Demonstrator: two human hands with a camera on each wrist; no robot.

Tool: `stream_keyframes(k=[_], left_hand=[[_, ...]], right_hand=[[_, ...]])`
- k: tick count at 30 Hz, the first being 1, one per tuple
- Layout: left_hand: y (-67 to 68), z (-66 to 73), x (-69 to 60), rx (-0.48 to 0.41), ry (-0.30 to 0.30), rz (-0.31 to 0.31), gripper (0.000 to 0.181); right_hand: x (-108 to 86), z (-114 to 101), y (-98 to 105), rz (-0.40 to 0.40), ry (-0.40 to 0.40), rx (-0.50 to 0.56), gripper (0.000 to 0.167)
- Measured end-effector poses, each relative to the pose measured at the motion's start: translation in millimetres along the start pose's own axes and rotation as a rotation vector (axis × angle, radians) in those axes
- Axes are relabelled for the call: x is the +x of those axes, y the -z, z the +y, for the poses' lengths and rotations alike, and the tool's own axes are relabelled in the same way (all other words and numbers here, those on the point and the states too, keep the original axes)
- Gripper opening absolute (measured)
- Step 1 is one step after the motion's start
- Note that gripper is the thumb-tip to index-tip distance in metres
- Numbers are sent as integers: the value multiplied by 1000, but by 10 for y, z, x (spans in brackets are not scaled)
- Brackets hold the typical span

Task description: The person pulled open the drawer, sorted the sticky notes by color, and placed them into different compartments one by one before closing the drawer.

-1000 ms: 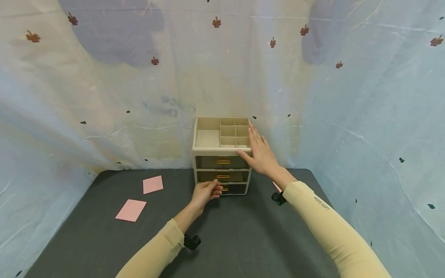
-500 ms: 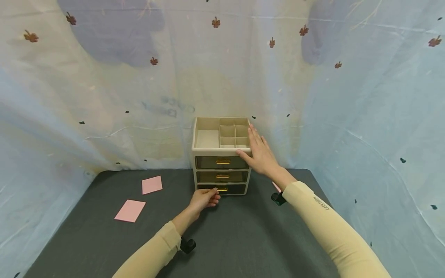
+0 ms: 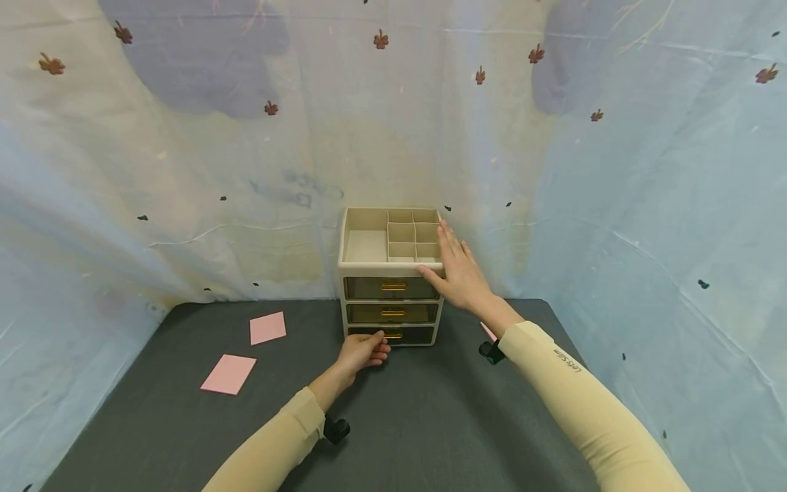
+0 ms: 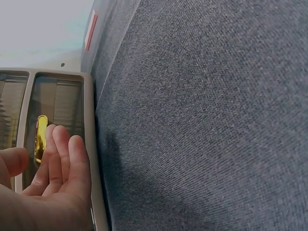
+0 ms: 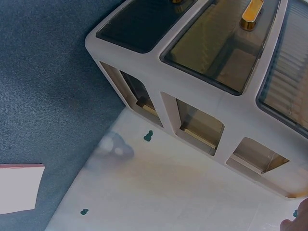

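A cream drawer organizer (image 3: 393, 269) with three smoky see-through drawers stands at the back of the table, its drawers pushed in. Each drawer has a gold handle. My left hand (image 3: 361, 354) is at the bottom drawer (image 3: 418, 335), its fingertips beside the gold handle (image 4: 41, 138). In the left wrist view a gap shows between thumb and fingers; whether they touch the handle is unclear. My right hand (image 3: 462, 275) rests with straight fingers along the organizer's top right edge. Only a bit of it enters the right wrist view, at the lower right corner.
Two pink square sheets or pads (image 3: 268, 328) lie on the dark table (image 3: 418, 424) at left. Another pink-edged pad (image 5: 19, 187) lies to the right of the organizer, partly behind the right wrist. A patterned curtain (image 3: 393, 137) hangs close behind.
My left hand has dropped slightly, from the lower drawers' fronts to the bottom drawer's handle. The right hand stays on the organizer, and the drawers look the same.
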State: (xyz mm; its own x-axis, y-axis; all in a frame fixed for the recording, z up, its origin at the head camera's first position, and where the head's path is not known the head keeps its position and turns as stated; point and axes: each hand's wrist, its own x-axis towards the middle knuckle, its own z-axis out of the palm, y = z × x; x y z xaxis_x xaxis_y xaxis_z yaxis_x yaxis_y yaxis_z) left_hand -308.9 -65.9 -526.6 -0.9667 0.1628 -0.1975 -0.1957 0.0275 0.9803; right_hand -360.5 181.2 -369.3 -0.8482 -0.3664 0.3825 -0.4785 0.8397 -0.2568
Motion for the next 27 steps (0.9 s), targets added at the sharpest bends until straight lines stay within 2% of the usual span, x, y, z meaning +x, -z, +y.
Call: stream_keyframes(k=[8, 20, 27], left_hand=[[-26, 2, 28, -18, 15, 12, 47], [-42, -36, 76, -14, 5, 14, 40], [-43, -15, 37, -28, 19, 1, 40]], right_hand=[[4, -6, 3, 1, 4, -7, 97], [-13, -30, 19, -1, -4, -5, 96], [-11, -32, 21, -5, -6, -10, 97]])
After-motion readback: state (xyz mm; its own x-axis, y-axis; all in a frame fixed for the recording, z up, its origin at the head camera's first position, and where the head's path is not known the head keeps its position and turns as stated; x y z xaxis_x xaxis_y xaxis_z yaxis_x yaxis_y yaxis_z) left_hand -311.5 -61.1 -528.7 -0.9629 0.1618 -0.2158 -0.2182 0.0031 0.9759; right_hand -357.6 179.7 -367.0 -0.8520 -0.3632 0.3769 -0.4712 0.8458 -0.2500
